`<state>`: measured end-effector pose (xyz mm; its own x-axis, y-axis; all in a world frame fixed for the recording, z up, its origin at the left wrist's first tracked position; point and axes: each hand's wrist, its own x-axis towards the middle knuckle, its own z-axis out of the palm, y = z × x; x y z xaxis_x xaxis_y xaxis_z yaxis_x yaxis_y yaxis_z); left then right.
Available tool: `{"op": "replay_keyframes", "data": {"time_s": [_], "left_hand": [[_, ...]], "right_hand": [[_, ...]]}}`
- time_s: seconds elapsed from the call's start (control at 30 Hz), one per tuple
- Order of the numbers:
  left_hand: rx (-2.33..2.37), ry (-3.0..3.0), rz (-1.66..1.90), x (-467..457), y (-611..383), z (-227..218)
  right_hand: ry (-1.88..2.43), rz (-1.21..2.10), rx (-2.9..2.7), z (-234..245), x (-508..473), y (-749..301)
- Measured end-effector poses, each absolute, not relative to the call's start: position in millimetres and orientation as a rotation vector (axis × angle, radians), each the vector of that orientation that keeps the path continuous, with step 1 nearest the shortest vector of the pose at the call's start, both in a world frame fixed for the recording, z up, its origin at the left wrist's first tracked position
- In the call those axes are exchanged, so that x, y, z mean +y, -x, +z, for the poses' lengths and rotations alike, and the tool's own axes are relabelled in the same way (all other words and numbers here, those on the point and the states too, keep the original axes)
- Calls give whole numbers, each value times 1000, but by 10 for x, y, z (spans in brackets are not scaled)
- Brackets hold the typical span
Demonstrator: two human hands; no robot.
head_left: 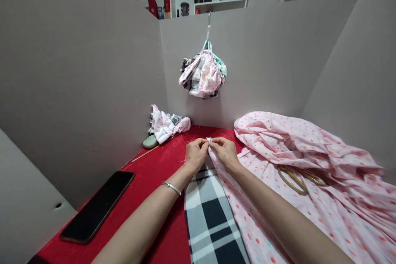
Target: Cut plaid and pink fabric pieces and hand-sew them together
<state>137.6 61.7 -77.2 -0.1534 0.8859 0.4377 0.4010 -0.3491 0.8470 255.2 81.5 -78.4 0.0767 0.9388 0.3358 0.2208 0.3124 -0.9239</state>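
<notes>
My left hand [195, 153] and my right hand [226, 151] meet over the red table [148, 173], both pinched on a small folded corner of pink dotted fabric [309, 161]. That fabric runs from my fingers down under my right forearm and piles up at the right. A black, grey and white checked cloth [210, 218] lies beneath my hands and forearms. A silver bangle sits on my left wrist.
A black phone [97, 206] lies at the table's left edge. Sewn fabric pieces [165, 126] and a thin stick [151, 150] lie in the back left corner. A bundle of fabric pieces [202, 74] hangs on the back partition. Scissors with golden handles [297, 179] rest on the pink fabric.
</notes>
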Motion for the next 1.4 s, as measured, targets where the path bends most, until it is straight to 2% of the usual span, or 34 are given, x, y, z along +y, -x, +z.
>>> {"op": "replay_keyframes", "data": {"time_s": [0.47,0.8,0.97,1.1,1.27,1.4], "left_hand": [[1546,-2012,1485,520,-1381,-725],[1282,-2002,1422,518,-1379,-672],[1136,-1915,1335,560,-1305,-595],[1057,-1958,1321,637,-1296,-340],[810,-2102,711,738,-1551,137],[805,-2104,548,810,-1862,295]], "right_hand": [[1163,647,-1470,-652,685,-2572],[1033,1008,-1365,-622,753,-2672],[966,1070,-1336,-537,734,-2814],[911,1122,-1418,-275,611,-2972],[866,1220,-1536,226,352,-3276],[824,1221,-1524,678,58,-3614]]}}
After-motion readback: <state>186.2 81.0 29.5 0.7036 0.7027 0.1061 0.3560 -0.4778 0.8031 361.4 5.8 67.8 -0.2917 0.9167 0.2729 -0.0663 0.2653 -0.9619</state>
